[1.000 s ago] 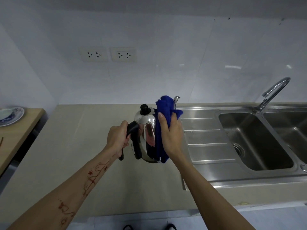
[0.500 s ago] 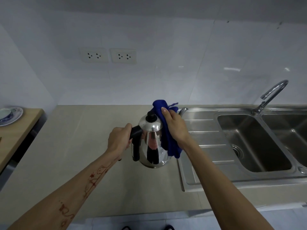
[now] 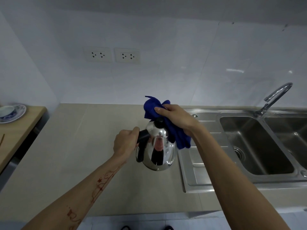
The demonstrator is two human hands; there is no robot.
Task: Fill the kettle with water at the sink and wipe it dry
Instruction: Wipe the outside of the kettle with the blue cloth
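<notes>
A shiny steel kettle [image 3: 157, 151] with a black lid knob and black handle is held above the beige counter, just left of the sink's drainboard. My left hand [image 3: 125, 142] grips the black handle from the left. My right hand [image 3: 176, 117] is closed on a blue cloth [image 3: 153, 106], pressing it over the kettle's top and far right side; the cloth hangs down past the spout side. The spout tip barely shows beyond my right hand.
A steel double sink [image 3: 255, 146] with a drainboard lies to the right, its curved tap [image 3: 275, 97] at the back. On the beige counter's [image 3: 74, 146] left stands a wooden table [image 3: 18, 130] carrying a blue-patterned bowl and plate [image 3: 10, 112]. Two wall sockets [image 3: 113, 55] sit above.
My right hand has slid the blue cloth from the kettle's right side up over its lid. The kettle has shifted slightly right and turned its front face towards me.
</notes>
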